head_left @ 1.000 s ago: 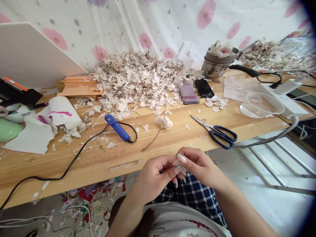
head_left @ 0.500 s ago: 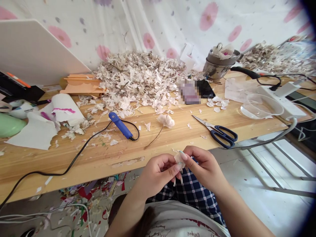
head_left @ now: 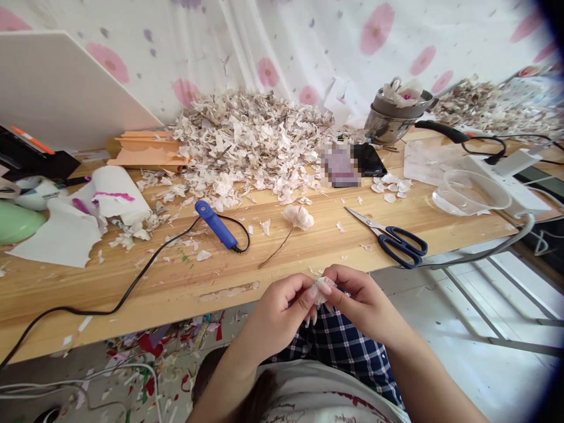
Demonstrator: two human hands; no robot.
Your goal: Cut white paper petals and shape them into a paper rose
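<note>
Over my lap, at the table's front edge, my left hand (head_left: 286, 308) and my right hand (head_left: 361, 299) meet with closed fingers. Between their thumbs and fingertips they pinch a small, thin, whitish petal-like piece (head_left: 325, 294), partly covered by the fingers. Just beyond the hands lies a pale flower (head_left: 299, 217) on a thin brown stem (head_left: 277, 248). To its right rests a pair of scissors (head_left: 388, 235) with dark blue handles, blades pointing to the back left. A blue handled tool (head_left: 217, 225) with a black cord lies left of the flower.
A big heap of pale scraps (head_left: 247, 147) fills the back of the wooden table (head_left: 167, 294). Loose white petals (head_left: 391, 187) lie beside a black phone (head_left: 369, 160). Metal pots (head_left: 390, 123), a clear plastic bowl (head_left: 471, 194) and a white power strip (head_left: 524, 197) stand right; a paper roll (head_left: 121, 197) lies left.
My fingertips have drawn closer together on the pale piece, which stood flat between them before and now looks bunched. Things on the table have stayed put; the view has shifted slightly.
</note>
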